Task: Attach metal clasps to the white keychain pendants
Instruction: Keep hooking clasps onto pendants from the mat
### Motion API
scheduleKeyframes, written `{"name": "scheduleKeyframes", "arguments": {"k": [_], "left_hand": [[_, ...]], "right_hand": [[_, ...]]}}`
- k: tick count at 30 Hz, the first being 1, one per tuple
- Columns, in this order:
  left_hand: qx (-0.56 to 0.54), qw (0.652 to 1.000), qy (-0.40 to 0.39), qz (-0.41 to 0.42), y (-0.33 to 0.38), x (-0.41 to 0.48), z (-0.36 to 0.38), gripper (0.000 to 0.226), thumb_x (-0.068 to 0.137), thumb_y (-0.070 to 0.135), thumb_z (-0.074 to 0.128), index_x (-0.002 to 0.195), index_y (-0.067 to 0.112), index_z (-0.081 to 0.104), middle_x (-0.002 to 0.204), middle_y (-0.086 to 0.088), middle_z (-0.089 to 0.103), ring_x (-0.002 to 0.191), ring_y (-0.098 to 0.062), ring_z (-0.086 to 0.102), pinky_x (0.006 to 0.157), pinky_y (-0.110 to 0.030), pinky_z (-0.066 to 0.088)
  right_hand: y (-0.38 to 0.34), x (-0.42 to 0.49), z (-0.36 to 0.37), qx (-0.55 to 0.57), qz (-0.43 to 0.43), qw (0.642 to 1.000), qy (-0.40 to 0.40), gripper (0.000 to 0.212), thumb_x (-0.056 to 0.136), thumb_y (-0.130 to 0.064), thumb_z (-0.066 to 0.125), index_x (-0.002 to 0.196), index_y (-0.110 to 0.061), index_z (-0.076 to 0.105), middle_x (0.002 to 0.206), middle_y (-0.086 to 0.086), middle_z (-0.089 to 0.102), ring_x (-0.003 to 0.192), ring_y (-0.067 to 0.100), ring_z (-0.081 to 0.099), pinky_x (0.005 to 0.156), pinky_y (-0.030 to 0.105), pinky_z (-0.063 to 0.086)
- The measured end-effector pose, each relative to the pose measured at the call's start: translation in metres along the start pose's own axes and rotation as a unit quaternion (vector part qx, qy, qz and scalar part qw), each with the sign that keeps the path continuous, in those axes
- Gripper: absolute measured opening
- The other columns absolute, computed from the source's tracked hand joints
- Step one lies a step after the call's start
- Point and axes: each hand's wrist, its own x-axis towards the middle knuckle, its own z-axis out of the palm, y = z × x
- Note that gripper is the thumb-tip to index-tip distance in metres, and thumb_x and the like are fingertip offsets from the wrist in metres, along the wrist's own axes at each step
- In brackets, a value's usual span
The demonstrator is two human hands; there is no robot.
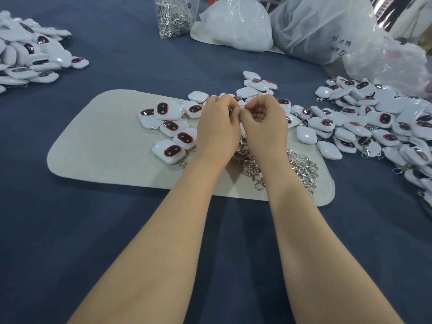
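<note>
My left hand (218, 122) and my right hand (263, 120) meet fingertip to fingertip above the beige mat (105, 146). Both have curled fingers that pinch something small between them; my fingers hide it and I cannot tell what it is. White keychain pendants (174, 129) with dark red-rimmed windows lie loose on the mat left of my hands. A heap of metal clasps (301, 167) lies on the mat under and to the right of my wrists.
A large spread of pendants with clasps (374, 122) lies at the right, another pile of pendants (28, 54) at the far left. At the back stand a bag of clasps (173, 17) and white plastic bags (240, 24). A blue cloth (117, 242) covers the table.
</note>
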Motion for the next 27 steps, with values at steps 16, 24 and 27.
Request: {"name": "scheduleKeyframes", "arguments": {"k": [16, 24, 27], "left_hand": [[-0.021, 0.999, -0.022, -0.012, -0.0033, 0.0011, 0.0008, 0.011, 0.093, 0.008, 0.049, 0.093, 0.011, 0.059, 0.103, -0.006, 0.061, 0.083, -0.013, 0.047, 0.07, -0.02, 0.034], [-0.15, 0.984, -0.052, -0.081, 0.0038, -0.0025, -0.0029, 0.038, 0.09, 0.013, 0.054, 0.123, 0.018, 0.035, 0.083, 0.014, 0.05, 0.067, -0.003, 0.053, 0.065, -0.014, 0.042], [-0.208, 0.963, -0.081, -0.15, 0.0065, -0.001, -0.004, 0.025, 0.088, 0.017, 0.056, 0.108, 0.021, 0.042, 0.089, 0.001, 0.057, 0.061, -0.01, 0.057, 0.066, -0.027, 0.05]], "right_hand": [[0.0011, -0.0031, -0.0037, -0.049, -0.039, 0.998, -0.019, 0.015, 0.079, -0.001, 0.058, 0.08, -0.014, 0.052, 0.071, -0.01, 0.053, 0.065, 0.007, 0.048, 0.065, 0.015, 0.042], [0.0063, 0.001, -0.0086, -0.032, 0.022, 0.997, 0.059, 0.024, 0.078, -0.002, 0.057, 0.071, -0.023, 0.048, 0.066, -0.014, 0.05, 0.056, -0.003, 0.044, 0.062, 0.008, 0.039], [0.0077, 0.0016, -0.0099, -0.039, 0.03, 0.996, 0.078, 0.023, 0.079, -0.003, 0.056, 0.072, -0.023, 0.047, 0.066, -0.015, 0.049, 0.056, -0.006, 0.045, 0.062, 0.008, 0.039]]}}
